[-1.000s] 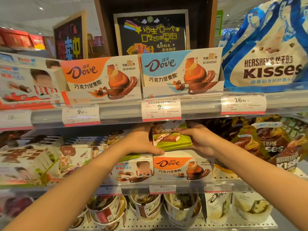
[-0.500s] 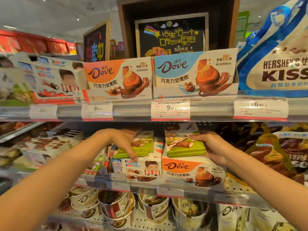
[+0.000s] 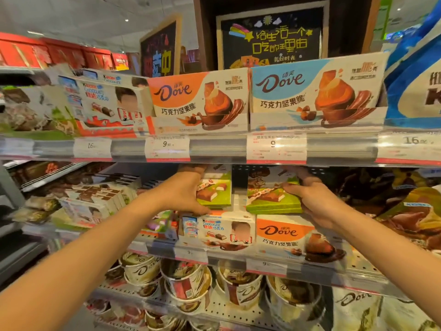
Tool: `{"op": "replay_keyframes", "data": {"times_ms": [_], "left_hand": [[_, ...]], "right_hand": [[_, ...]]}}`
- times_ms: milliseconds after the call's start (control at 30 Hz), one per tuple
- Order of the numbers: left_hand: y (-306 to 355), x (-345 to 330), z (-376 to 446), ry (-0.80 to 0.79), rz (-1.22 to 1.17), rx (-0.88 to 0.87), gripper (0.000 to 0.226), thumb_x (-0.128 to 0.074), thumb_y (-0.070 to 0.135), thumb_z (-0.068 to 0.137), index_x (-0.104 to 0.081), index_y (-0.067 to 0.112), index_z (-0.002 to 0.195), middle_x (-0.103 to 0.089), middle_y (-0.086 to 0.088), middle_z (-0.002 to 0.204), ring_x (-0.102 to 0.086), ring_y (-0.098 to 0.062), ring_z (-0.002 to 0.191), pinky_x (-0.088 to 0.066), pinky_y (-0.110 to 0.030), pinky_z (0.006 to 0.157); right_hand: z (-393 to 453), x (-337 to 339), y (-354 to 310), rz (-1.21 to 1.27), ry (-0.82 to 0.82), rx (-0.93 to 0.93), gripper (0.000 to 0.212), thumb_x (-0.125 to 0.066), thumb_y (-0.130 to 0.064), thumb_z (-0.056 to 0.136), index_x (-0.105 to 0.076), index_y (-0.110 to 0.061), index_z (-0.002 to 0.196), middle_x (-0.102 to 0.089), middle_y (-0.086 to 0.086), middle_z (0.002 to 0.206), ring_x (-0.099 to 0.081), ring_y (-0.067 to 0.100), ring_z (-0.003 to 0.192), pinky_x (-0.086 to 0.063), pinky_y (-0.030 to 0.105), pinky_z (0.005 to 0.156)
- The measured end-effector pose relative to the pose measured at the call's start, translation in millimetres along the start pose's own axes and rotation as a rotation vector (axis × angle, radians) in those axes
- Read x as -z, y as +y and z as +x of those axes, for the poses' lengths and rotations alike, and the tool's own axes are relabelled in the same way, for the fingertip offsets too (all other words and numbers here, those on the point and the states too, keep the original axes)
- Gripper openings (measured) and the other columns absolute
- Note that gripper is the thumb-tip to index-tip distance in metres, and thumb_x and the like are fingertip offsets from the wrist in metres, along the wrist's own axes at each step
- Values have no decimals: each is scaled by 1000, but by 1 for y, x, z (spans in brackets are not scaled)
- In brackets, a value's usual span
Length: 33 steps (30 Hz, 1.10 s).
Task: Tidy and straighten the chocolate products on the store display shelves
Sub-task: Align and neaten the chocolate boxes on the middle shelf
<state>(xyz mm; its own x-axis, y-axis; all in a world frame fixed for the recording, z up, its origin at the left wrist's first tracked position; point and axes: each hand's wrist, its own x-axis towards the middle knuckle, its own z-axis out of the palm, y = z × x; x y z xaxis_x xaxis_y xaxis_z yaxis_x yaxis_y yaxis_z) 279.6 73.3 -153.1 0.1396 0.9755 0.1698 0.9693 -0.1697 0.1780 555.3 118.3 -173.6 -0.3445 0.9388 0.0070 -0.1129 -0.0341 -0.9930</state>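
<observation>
Since 0.5 s ago, left hand (image 3: 183, 194) shifted right onto left green flat cardboard chocolate box (image 3: 216, 191); fingers curled round its left edge, thumb beneath. Right hand (image 3: 310, 199) gripping right green flat cardboard chocolate box (image 3: 269, 199), thumb on top. Boxes on middle shelf, stacked atop white Kinder carton (image 3: 226, 231) and orange-white Dove carton (image 3: 286, 237).

Bright overhead store light; glare on price strip (image 3: 214, 149); blurred, warped edges.

The middle shelf (image 3: 317, 271) carries an orange Dove box (image 3: 293, 240) beside a Kinder box (image 3: 222, 231).
</observation>
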Motion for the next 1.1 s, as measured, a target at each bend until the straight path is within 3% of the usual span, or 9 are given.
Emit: {"op": "replay_keyframes", "data": {"times_ms": [200,300,367,567,633,733,833,1000,1100], "left_hand": [[-26,0,-21,201,1,-79,87,-81,55,50,-45,20,121,-47,9,109,-46,-13,103,-44,-27,86],[-41,-3,-22,230,-35,-75,73,-75,66,45,-49,27,101,-54,7,100,-52,-14,96,-50,-31,80],[-49,-3,-23,243,-57,-94,76,-74,66,44,-50,27,104,-54,6,103,-51,-15,100,-48,-29,82],[-79,18,-34,234,-193,-205,79,-85,51,51,-45,33,117,-46,11,110,-43,-9,107,-27,-15,83],[-95,28,-42,179,-362,-162,82,-86,47,51,-41,33,118,-44,15,112,-43,-5,107,-33,-17,88],[-120,30,-50,170,-800,-59,53,-81,46,58,-47,37,97,-57,16,103,-57,-4,98,-48,-15,79],[-142,32,-48,265,-983,6,28,-75,31,75,-60,28,99,-66,13,97,-62,-4,94,-48,-11,78],[-168,38,-46,155,-1290,80,26,-72,8,75,-63,23,94,-69,10,90,-66,-4,86,-52,-18,78],[-180,39,-51,53,-1449,109,21,-64,-1,80,-63,16,92,-71,3,83,-67,-13,81,-55,-27,79]], "right_hand": [[13,-63,0,-147,30,125,27,-46,5,89,-67,-12,83,-67,3,87,-66,5,60,-50,14,49],[18,-98,2,-130,-32,52,11,-61,-22,84,-70,-15,86,-72,7,82,-70,14,70,-53,24,64],[20,-122,5,-233,-110,60,30,-67,-43,75,-73,-16,88,-74,7,87,-71,20,83,-53,31,79],[24,-189,11,-153,-31,116,11,-72,-11,77,-71,-10,87,-74,9,84,-70,18,76,-57,25,68],[29,-206,14,-137,30,129,15,-71,-11,77,-70,-8,92,-74,9,86,-71,20,78,-57,27,68],[36,-226,18,-122,139,168,20,-73,-13,75,-69,-7,94,-73,9,89,-70,22,81,-55,32,75],[37,-239,25,-139,157,203,15,-72,-14,76,-70,-11,90,-73,8,90,-69,21,83,-54,32,78],[32,-267,36,-212,108,270,14,-73,-15,75,-71,-16,89,-74,3,88,-70,18,81,-56,28,74],[32,-275,37,-221,93,286,29,-74,-30,67,-72,-18,92,-73,3,95,-69,18,88,-55,29,80]]}}
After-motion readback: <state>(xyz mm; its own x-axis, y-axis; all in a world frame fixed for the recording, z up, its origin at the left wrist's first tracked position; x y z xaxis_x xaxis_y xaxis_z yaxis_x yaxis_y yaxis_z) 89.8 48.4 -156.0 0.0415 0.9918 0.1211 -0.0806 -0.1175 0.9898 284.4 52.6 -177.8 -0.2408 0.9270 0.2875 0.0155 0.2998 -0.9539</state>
